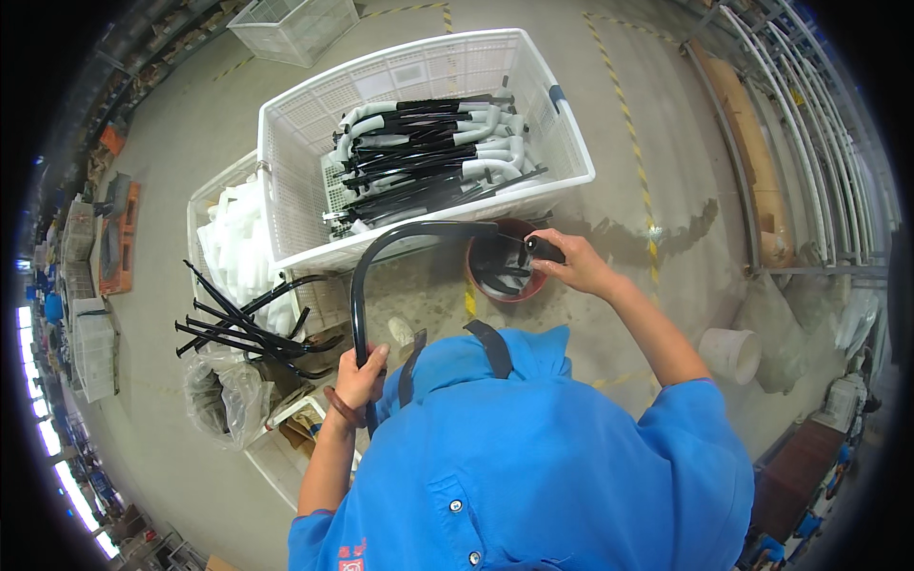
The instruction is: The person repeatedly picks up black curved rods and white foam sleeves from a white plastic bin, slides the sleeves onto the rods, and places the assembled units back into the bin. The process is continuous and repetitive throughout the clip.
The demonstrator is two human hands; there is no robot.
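My left hand is closed around the lower part of a bent black metal tube. From there the tube rises, curves over to the right, and ends above a reddish bucket. Over that bucket's right rim, my right hand pinches a short black cylinder, which looks like a handle grip. A small gap lies between this piece and the tube's end. Liquid and some dark and pale shapes show inside the bucket, but I cannot make them out.
A big white crate behind the bucket holds many black tubes with white-wrapped bends. Loose black tubes lie to the left beside a crate of white wrapping. A clear plastic bag and a white bucket stand nearby.
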